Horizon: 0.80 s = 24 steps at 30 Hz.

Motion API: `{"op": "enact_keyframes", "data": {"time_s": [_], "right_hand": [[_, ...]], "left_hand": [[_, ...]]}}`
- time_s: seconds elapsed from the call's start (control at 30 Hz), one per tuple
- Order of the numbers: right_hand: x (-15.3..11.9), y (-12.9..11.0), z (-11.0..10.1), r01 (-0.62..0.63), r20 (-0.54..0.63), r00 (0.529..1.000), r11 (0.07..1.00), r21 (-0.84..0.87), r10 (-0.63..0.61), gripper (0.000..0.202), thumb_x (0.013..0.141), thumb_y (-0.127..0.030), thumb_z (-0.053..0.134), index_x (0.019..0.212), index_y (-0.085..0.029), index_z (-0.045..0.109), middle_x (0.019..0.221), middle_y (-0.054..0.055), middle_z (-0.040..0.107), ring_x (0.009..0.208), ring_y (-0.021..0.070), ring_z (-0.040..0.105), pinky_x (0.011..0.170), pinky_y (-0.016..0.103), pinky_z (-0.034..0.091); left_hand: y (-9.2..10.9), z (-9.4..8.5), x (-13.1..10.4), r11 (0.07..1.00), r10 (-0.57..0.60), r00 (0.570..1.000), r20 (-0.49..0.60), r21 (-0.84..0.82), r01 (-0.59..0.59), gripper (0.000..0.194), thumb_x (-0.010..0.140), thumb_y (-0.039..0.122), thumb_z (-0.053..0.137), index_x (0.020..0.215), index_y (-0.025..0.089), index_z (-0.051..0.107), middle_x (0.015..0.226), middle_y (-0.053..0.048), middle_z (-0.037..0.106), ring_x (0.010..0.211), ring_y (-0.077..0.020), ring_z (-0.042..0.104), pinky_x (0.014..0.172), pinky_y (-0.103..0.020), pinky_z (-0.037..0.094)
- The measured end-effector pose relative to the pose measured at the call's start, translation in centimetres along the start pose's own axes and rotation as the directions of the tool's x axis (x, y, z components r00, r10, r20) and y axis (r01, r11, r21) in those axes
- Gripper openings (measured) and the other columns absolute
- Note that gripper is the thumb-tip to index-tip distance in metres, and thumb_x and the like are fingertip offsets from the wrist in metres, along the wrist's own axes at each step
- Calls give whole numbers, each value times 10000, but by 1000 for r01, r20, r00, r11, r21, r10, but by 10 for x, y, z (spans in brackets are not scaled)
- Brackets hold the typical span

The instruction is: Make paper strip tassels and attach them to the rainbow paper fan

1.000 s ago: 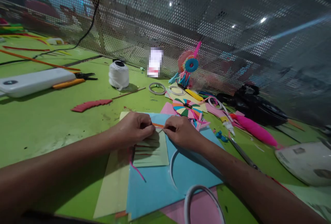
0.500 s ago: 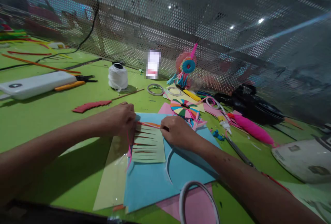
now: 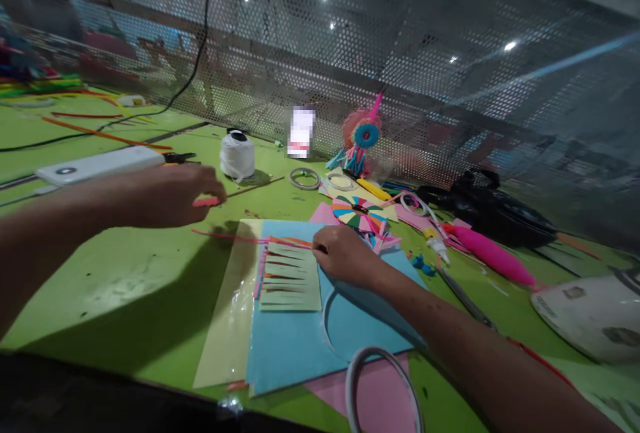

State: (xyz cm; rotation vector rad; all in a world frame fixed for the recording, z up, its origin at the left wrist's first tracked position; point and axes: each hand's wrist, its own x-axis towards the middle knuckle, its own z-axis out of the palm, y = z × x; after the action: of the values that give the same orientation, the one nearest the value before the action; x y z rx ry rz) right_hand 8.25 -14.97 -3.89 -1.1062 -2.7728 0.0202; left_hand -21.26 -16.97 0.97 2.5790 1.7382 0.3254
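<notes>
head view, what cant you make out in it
All in the head view:
- bright panel: pixelated
- red paper: mostly covered by the left hand, whose grip is unclear
- right hand: fingertips hidden by its knuckles
- white ring: cut off by the bottom edge

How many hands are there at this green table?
2. The left hand is at the red paper; the right hand is at the top right corner of the slit pale green paper.

From one head-worn camera we look forward and down, close over our bare left hand (image 3: 193,196), bare right hand (image 3: 345,254) and the flat green table (image 3: 55,299), facing a grey perforated screen (image 3: 280,39).
</notes>
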Motion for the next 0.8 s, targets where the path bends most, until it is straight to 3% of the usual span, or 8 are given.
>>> {"op": "enact_keyframes", "data": {"time_s": [0.07,0.17,0.27,0.43,0.67,0.8], "right_hand": [[0,-1,-1,2,-2,1000,1000,-4,-2,154,727,-117,508,648,-150,635,682,62,655,653,155,561,585,249,305],[0,-2,-3,-16,0,1000,1000,-15,16,161,748,-140,513,670,-147,653,704,70,667,673,163,575,586,251,310],[-1,-3,-4,-39,10,999,999,-16,40,172,758,-141,509,693,-147,669,719,75,675,680,166,582,595,254,321],[-2,0,-2,-64,-9,998,994,92,65,146,755,-134,539,724,-142,681,715,63,671,675,154,570,619,248,349],[-2,8,0,-90,-54,992,949,301,111,78,702,-88,601,691,-145,653,695,13,603,651,108,518,613,216,365],[4,12,0,-174,4,983,912,371,186,38,679,-100,656,695,-134,652,676,1,591,615,92,495,586,205,365]], "left_hand": [[27,-2,10,996,84,989,-125,11,-83,340,817,287,407,991,128,653,913,-7,592,820,-93,495,758,-217,296],[74,16,31,960,246,969,-30,-126,-248,257,788,214,456,869,180,697,839,-36,631,728,-118,536,661,-213,350],[100,47,44,974,218,975,39,-78,-215,208,739,195,512,815,187,706,788,-69,629,733,-177,556,598,-253,356],[94,75,46,982,150,989,-8,-114,-150,197,769,226,491,783,192,684,771,-68,625,710,-179,554,574,-260,347],[88,78,50,977,69,996,63,-208,-54,164,750,282,538,835,210,657,791,-43,649,705,-177,567,570,-252,342],[88,78,50,976,103,992,77,-202,-85,137,738,238,536,819,204,641,810,-48,635,727,-182,556,574,-255,339]]}}
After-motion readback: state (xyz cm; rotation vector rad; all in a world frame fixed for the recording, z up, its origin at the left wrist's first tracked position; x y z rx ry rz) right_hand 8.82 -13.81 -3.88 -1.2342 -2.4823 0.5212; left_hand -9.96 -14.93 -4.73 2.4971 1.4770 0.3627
